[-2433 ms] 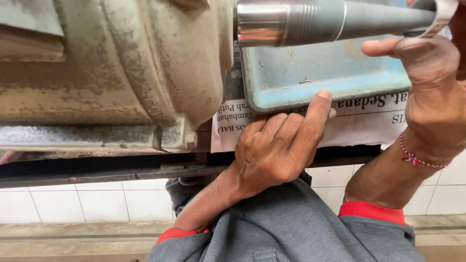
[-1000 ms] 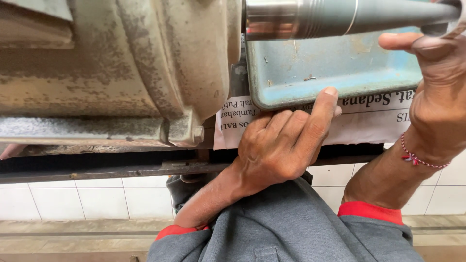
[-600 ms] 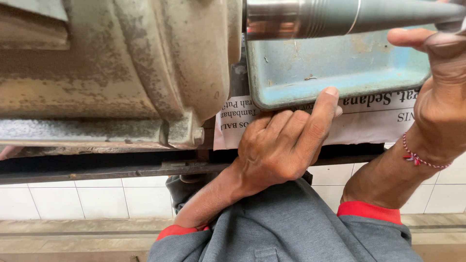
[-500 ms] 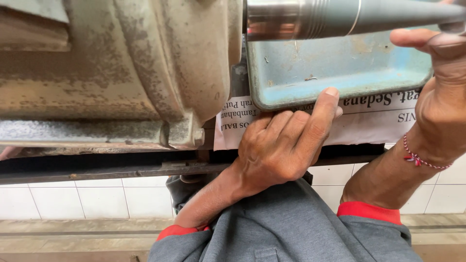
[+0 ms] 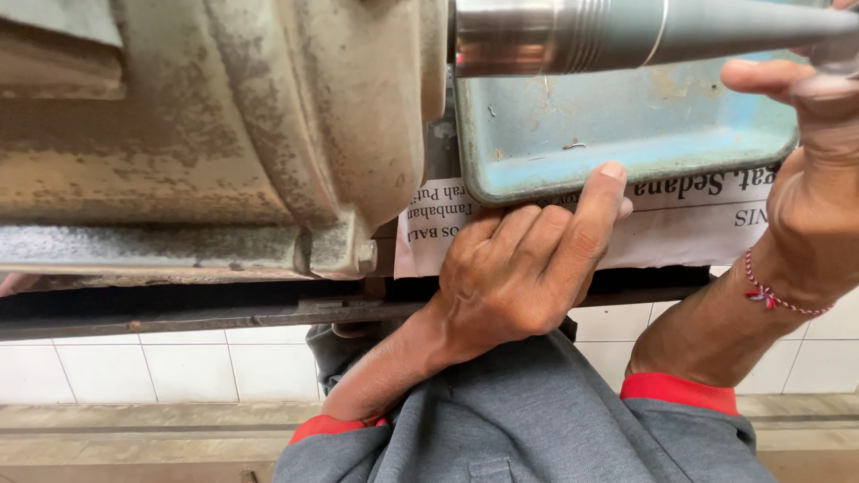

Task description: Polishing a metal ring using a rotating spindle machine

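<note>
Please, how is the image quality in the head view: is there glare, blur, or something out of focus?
In the head view, light is soft and even, with no hard shadows; the metal shaft shows a bright sheen near its ribbed end. The left hand and blue tray are sharp. The right hand is cut by the frame edge, and its fingertip area near the shaft looks slightly blurred.

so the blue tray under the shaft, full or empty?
Nearly empty. The blue tray shows bare, stained floor with only a few small metal chips. The left hand rests at its near rim, on the newspaper.
</note>
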